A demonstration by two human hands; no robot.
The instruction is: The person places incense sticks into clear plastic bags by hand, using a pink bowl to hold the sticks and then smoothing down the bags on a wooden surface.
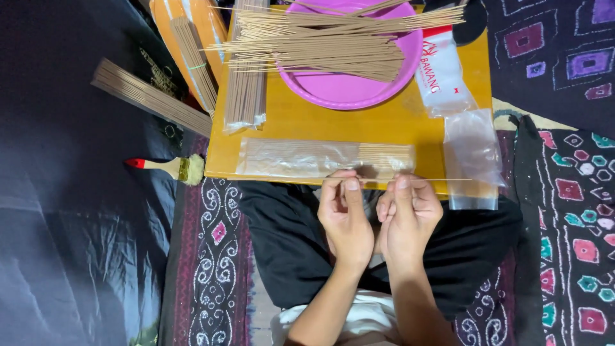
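Both hands are up close together at the near edge of the yellow desk (320, 122). The left hand (343, 218) has its fingers curled in, thumb and fingertips pinched at the open end of a long clear plastic sleeve (307, 158) that lies flat along the desk edge. The right hand (410, 214) is pinched narrow too, holding one thin incense stick (448, 180) that runs out to the right – its near end sits right at the mouth of the sleeve. A small batch of sticks is already inside the sleeve, at its right end.

Further back there's a purple basin (349, 90) with a loose heap of sticks (320, 38) lying across its rim. Left of it, a packed bundle in plastic (246, 90), and another bundle (150, 96) off the desk on the dark cloth. To the right – a stack of empty clear bags (471, 150) hanging over the desk edge. A paintbrush with a red-tipped handle (170, 168) lies on the floor cloth just left of the desk.
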